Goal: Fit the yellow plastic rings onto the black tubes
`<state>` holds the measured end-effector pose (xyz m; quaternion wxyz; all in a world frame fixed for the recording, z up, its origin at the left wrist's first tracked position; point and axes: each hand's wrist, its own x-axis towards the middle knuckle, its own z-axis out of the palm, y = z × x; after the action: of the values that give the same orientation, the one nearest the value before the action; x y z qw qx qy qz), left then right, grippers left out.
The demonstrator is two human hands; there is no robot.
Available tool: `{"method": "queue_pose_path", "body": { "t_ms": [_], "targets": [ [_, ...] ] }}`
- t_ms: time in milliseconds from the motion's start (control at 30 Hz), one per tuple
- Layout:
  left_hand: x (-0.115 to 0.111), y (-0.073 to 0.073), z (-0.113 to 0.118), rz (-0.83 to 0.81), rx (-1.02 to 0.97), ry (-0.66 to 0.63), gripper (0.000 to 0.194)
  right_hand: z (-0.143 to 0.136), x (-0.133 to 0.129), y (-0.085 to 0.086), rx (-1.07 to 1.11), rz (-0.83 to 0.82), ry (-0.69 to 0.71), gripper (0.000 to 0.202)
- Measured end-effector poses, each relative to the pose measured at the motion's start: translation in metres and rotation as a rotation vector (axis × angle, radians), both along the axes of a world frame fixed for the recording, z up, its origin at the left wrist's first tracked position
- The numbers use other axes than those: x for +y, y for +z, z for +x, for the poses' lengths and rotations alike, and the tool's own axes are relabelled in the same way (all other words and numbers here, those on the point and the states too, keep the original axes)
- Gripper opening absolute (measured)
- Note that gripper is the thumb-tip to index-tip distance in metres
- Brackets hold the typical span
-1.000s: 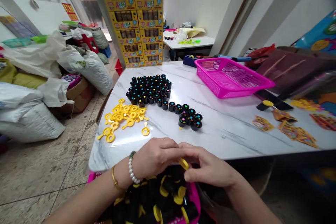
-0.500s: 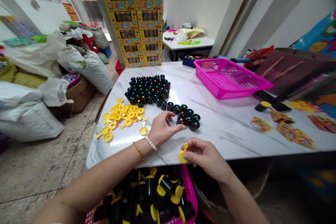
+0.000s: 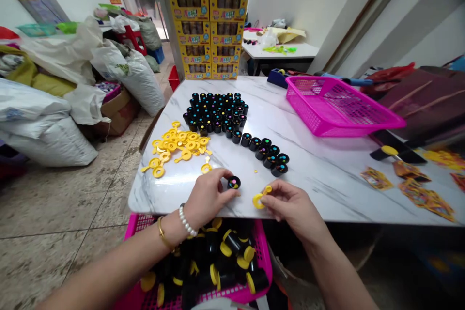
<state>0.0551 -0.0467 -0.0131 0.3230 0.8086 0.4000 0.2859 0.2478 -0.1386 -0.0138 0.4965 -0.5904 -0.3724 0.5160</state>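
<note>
The left hand pinches a black pot upright on the bench, while just right of it the right hand grips a yellow ring, handle pointing up-right.

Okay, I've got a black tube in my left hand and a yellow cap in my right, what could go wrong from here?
1. The black tube in the left hand stands open with small coloured beads inside, near the table edge; a tilt might spill them.
2. The right hand pinches the yellow cap only by its tab, so it may slip into the pink basket below.
3. A forearm sweep could topple the curved row of tubes.
</note>
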Motion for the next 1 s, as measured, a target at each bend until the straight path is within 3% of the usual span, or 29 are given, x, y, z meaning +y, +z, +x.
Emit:
{"method": "queue_pose_path", "body": {
  "t_ms": [167,367,633,833,1000],
  "targets": [
    [-0.01,-0.013,-0.006,0.084,-0.036,-0.027,0.024,-0.023,0.03,0.008,-0.005,0.02,0.082,0.03],
    [-0.008,-0.013,-0.005,0.055,0.015,-0.046,0.025,-0.034,0.052,0.009,-0.114,0.025,0.054,0.029],
    [-0.01,-0.004,-0.007,0.011,0.014,-0.066,0.018,-0.035,0.052,0.001,-0.138,0.022,0.102,0.033],
    [-0.005,0.003,-0.009,-0.327,-0.103,-0.092,0.023,-0.038,0.047,0.0,-0.172,0.054,0.129,0.03],
    [-0.014,-0.003,-0.006,-0.269,-0.16,-0.068,0.021,-0.042,0.045,-0.001,-0.158,0.136,0.079,0.029]
  ]
}}
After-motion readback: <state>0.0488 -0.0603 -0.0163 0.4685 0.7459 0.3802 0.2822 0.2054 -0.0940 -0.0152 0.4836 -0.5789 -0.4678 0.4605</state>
